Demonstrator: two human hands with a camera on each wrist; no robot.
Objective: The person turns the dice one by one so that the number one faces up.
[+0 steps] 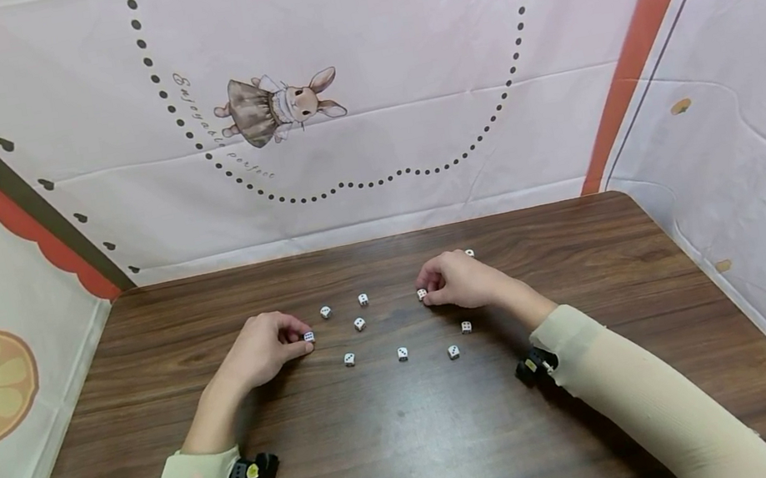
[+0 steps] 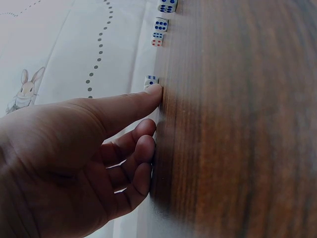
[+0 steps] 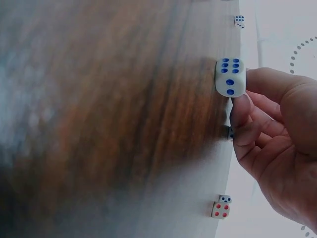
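Head view: left hand [image 1: 259, 350] and right hand [image 1: 462, 281] each pinch a white cubic die [image 1: 309, 337]; slipping fingers [image 1: 297, 349] could knock neighbouring dice [image 1: 325, 313].

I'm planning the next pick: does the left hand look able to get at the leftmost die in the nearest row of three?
Probably yes: that die lies close to the left hand with no loose die between, though the hand holds another die.

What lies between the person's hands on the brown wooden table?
In the head view, three small white cube-shaped dice lie between the left hand and right hand; two more lie lower in frame.
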